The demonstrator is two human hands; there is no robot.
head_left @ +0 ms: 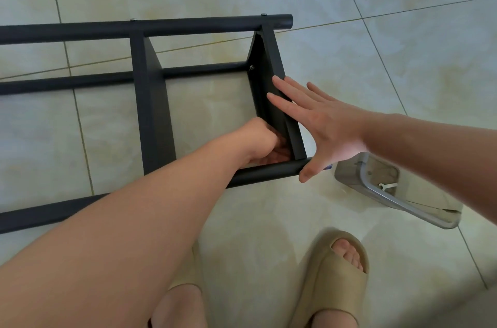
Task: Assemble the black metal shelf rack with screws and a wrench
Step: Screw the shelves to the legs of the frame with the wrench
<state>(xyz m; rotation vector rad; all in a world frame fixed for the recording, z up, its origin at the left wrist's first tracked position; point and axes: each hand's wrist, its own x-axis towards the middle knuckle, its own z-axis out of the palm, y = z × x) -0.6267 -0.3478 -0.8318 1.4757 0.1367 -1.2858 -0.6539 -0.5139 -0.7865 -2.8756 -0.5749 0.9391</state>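
The black metal shelf rack (188,25) is lying on its side on the tiled floor (376,45), stretching from 9 o'clock to the centre. Three black tubes are being counted, all running left to right: the far tube (80,32) toward 11 o'clock, the middle tube (67,83) at 9 o'clock, and the near tube (269,170) just below centre, partly hidden by the left forearm. Two flat panels are being carried across them: the left panel (154,112) and the right panel (269,59).

Three screw heads are being shown: two on top of the far tube (132,19) (263,14), and one on the inner face of the right panel (252,67).

The right hand (320,123) is being pressed flat against the outer side of the right panel, fingers straight and spread wide, with the thumb touching the end of the near tube. The left hand (258,136) is being pushed into the corner where the right panel meets the near tube. Its fingers are being curled inward, and whether anything is being held there cannot be told.

One small pale wrench (387,186) is lying in one grey container (403,206) at 4 o'clock, apart from both hands. Two beige slippers (336,274) are being worn at 6 o'clock.
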